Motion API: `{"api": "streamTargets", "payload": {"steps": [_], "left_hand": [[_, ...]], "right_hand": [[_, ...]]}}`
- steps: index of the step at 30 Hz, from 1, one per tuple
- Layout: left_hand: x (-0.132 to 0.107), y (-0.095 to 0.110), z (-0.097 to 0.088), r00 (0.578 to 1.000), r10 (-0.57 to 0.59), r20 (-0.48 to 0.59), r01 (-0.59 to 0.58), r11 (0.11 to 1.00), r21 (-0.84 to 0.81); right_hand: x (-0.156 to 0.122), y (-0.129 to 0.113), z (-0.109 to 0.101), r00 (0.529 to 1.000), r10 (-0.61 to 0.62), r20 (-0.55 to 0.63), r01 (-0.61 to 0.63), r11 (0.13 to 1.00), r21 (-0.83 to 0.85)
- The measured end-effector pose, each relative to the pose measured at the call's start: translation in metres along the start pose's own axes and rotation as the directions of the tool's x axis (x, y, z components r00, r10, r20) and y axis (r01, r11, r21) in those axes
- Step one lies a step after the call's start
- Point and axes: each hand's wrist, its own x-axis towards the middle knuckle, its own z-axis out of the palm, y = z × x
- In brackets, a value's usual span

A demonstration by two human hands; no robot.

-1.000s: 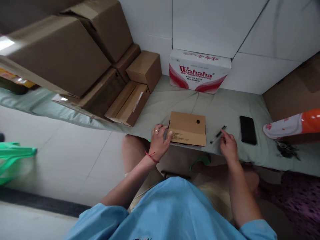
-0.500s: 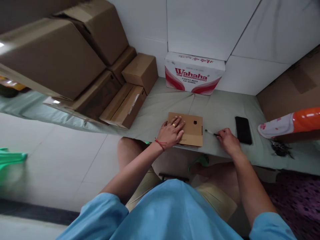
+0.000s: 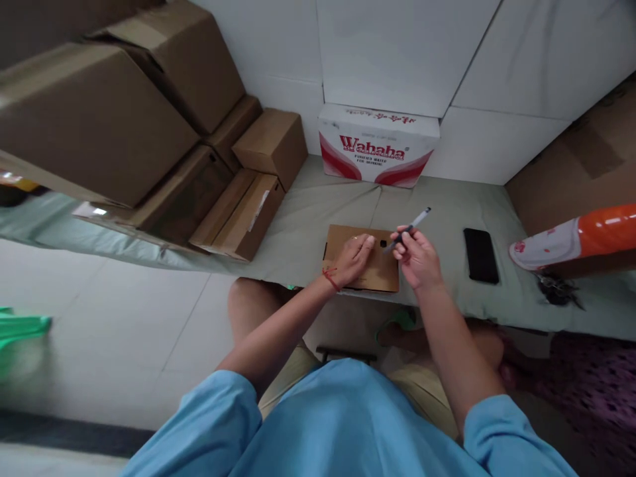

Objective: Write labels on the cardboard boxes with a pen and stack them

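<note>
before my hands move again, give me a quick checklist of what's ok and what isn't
1. Pen in the right hand: ok, held between thumb and fingers.
2. Left hand on the small box: ok, resting on its top.
3. Box top down: ok, it looks flat and closed.
4. Box well back from the edge: not ok, its near side lies along the edge of the cloth.
5. Pen's lower end touching the box: cannot tell.
6. Phone apart from both hands: ok, right of the right hand.

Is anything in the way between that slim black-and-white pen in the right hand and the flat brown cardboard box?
Nothing visible stands between the pen and the box below; the left hand covers part of its top, left of the pen.
</note>
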Motion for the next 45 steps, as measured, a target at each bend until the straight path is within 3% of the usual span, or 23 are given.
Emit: {"api": "streamTargets", "payload": {"steps": [3, 6, 13, 15, 19, 22, 24, 26, 29, 30, 32, 36, 39, 45], "left_hand": [[-0.007, -0.005, 0.007, 0.998, 0.066, -0.019, -0.067, 0.997, -0.040], [-0.010, -0.002, 0.008, 0.998, 0.063, 0.024, -0.065, 0.995, 0.073], [-0.009, 0.003, 0.006, 0.992, 0.090, 0.086, -0.108, 0.964, 0.243], [-0.009, 0.001, 0.006, 0.989, 0.113, 0.098, -0.133, 0.961, 0.242], [-0.009, -0.004, 0.009, 0.982, 0.153, 0.114, -0.177, 0.953, 0.245], [-0.010, -0.006, 0.011, 0.982, 0.164, 0.096, -0.184, 0.947, 0.265], [-0.012, -0.007, 0.011, 0.981, 0.163, 0.103, -0.185, 0.946, 0.266], [-0.014, -0.008, 0.009, 0.982, 0.155, 0.109, -0.177, 0.957, 0.229], [-0.015, -0.010, 0.009, 0.992, 0.105, 0.065, -0.111, 0.989, 0.101], [-0.015, -0.011, 0.009, 0.996, 0.077, 0.042, -0.080, 0.995, 0.057], [-0.014, -0.012, 0.011, 1.000, 0.028, 0.007, -0.028, 1.000, -0.004], [-0.012, -0.015, 0.013, 1.000, 0.005, -0.013, -0.006, 0.998, -0.059], [-0.011, -0.018, 0.010, 0.999, 0.000, -0.047, -0.004, 0.995, -0.096], [-0.006, -0.022, 0.008, 0.990, -0.049, -0.132, 0.002, 0.944, -0.331]], "right_hand": [[0.006, 0.023, 0.019, 0.999, -0.027, -0.017, 0.027, 1.000, -0.002], [0.004, 0.034, 0.025, 0.995, -0.086, -0.052, 0.084, 0.996, -0.041], [-0.001, 0.016, 0.015, 0.998, -0.059, -0.029, 0.057, 0.995, -0.086], [-0.001, 0.011, 0.013, 0.997, -0.055, -0.056, 0.046, 0.986, -0.158], [0.001, 0.013, 0.011, 0.999, 0.041, 0.016, -0.034, 0.950, -0.311], [0.009, 0.008, -0.001, 0.994, -0.059, -0.093, 0.028, 0.954, -0.300], [0.016, -0.005, -0.017, 0.950, -0.160, -0.270, 0.091, 0.964, -0.249], [0.019, -0.024, -0.035, 0.874, -0.241, -0.423, 0.168, 0.965, -0.202], [0.012, -0.043, -0.045, 0.781, -0.363, -0.508, 0.318, 0.931, -0.176], [0.007, -0.042, -0.041, 0.772, -0.390, -0.503, 0.352, 0.920, -0.172], [-0.003, -0.029, -0.026, 0.796, -0.399, -0.456, 0.359, 0.917, -0.175], [-0.012, 0.018, 0.006, 0.873, -0.352, -0.338, 0.227, 0.906, -0.356], [-0.013, 0.038, 0.012, 0.877, -0.386, -0.286, 0.169, 0.805, -0.569], [-0.022, 0.036, 0.007, 0.874, -0.478, -0.089, 0.218, 0.549, -0.807]]}}
